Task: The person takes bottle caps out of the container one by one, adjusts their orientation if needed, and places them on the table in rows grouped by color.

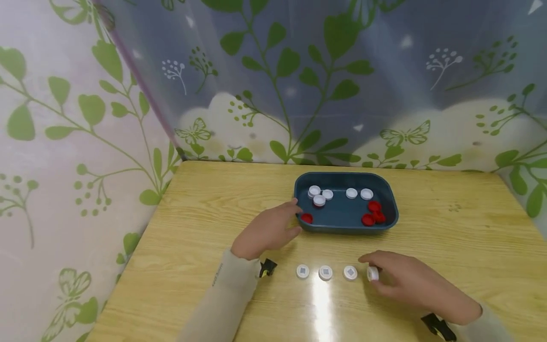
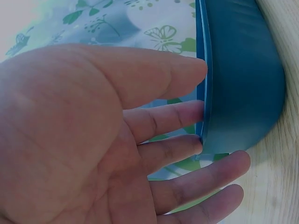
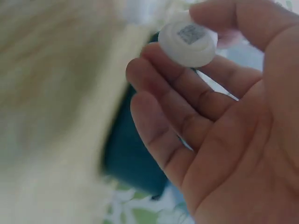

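Note:
My right hand [image 1: 412, 282] pinches a white bottle cap [image 1: 373, 273] just right of a row on the table. The right wrist view shows a small printed code on the flat face of this cap [image 3: 188, 38], with the thumb against its edge. Three white caps [image 1: 325, 272] lie in that row, printed squares facing up. At the left end of a dark blue tray [image 1: 346, 230], my left hand [image 1: 270, 229] has its fingers loosely extended and holds nothing. Its fingertips are right at the tray's rim [image 2: 209, 93] in the left wrist view.
Inside the tray are several white caps [image 1: 366, 194], hollow side up, and several red caps [image 1: 368, 219]. The tray stands on a wooden table [image 1: 205, 209] towards its back edge. Patterned cloth [image 1: 299, 85] with leaves and butterflies hangs behind and to the left.

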The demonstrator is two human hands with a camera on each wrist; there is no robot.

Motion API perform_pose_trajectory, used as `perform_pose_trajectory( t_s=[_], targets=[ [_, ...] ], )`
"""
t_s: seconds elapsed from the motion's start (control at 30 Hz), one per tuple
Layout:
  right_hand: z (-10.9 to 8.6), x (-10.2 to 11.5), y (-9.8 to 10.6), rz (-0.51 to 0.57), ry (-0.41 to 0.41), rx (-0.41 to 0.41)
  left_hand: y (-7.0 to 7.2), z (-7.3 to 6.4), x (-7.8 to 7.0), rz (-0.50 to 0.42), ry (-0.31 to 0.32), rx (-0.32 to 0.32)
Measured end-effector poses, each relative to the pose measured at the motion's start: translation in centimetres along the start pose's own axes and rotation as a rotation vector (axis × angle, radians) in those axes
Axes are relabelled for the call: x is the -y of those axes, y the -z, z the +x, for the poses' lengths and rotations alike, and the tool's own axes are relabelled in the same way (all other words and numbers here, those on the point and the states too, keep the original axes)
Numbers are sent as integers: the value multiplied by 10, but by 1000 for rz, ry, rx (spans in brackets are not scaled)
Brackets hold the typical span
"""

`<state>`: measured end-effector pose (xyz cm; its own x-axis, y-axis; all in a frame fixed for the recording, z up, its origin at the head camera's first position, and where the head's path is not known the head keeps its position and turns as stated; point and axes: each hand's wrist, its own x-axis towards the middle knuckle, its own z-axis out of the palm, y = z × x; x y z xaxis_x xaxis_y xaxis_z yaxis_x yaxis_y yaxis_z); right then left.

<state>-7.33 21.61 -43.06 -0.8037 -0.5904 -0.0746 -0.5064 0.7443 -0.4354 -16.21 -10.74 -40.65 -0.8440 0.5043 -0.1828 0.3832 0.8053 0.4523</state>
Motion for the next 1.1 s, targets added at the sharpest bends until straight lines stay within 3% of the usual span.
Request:
perform_pose_trajectory(
  t_s=[0.23, 0.47, 0.7, 1.1],
  targets=[
    [-6, -18, -14, -3, -96, -11, 1, 1, 2, -21, -17, -3],
    [-10, -23, -17, -50, -37, -110, 1, 2, 3, -27, -9, -13],
    [-13, -28, -21, -45, -75, -131, 2, 1, 1, -28, -4, 9],
    [-13, -28, -26, -49, -122, -88, 0, -1, -1, -31, -2, 4]
  ],
)
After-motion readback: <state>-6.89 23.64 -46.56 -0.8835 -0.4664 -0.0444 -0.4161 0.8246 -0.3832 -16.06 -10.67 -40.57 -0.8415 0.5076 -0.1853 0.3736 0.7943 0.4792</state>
